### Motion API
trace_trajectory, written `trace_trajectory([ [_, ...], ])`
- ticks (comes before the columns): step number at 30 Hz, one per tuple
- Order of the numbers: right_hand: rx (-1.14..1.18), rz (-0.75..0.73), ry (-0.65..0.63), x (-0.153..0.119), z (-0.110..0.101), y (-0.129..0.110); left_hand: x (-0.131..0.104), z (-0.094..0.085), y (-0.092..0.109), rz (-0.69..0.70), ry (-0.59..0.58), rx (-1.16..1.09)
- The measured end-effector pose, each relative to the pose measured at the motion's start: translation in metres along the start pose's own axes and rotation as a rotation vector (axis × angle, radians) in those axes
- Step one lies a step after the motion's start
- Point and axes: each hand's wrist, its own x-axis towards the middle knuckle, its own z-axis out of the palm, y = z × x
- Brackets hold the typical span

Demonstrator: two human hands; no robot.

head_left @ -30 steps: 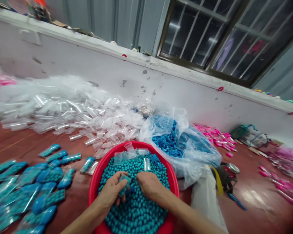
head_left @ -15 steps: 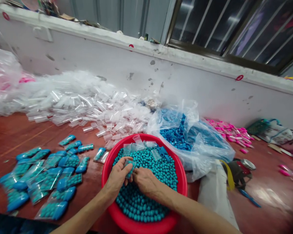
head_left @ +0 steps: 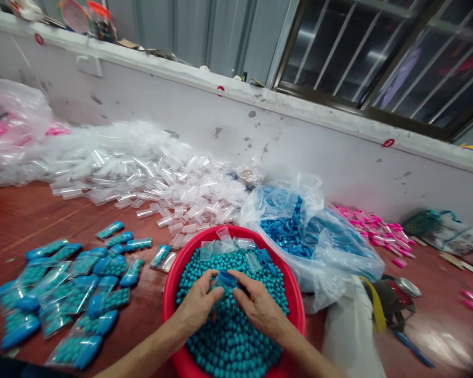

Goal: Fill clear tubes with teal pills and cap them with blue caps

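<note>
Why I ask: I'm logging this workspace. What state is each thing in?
Red basin: upright, holding beads
Teal beads: loose
Plastic bag: open
Clear sleeves: heaped
Bead packets: filled, blue-capped
Pink pieces: piled
Window: barred
Left hand: closed on a clear sleeve
Right hand: pinching a blue cap

gap: filled packets to red tub | obstacle: plastic bag beside tub

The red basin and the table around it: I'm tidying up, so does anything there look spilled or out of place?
Slightly odd: a few clear sleeves and blue caps lie on the beads in the red basin, away from their main heaps, perhaps on purpose. No spill shows on the table.
</note>
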Motion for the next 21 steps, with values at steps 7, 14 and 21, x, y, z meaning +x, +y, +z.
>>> trace_trajectory([
  [7, -0.171, -0.246, 0.123, -0.004, 0.001, 0.003, -0.001, -0.003, -0.002, -0.094, -0.084, -0.096],
  [14, -0.511, -0.386, 0.003, -0.010, 0.004, 0.006, 0.000, -0.001, -0.003, -0.252, -0.028, -0.233],
  [21, 0.058, -0.035, 0.153, -0.014, 0.012, 0.000, 0.003, -0.001, -0.011, -0.003, -0.041, 0.021],
])
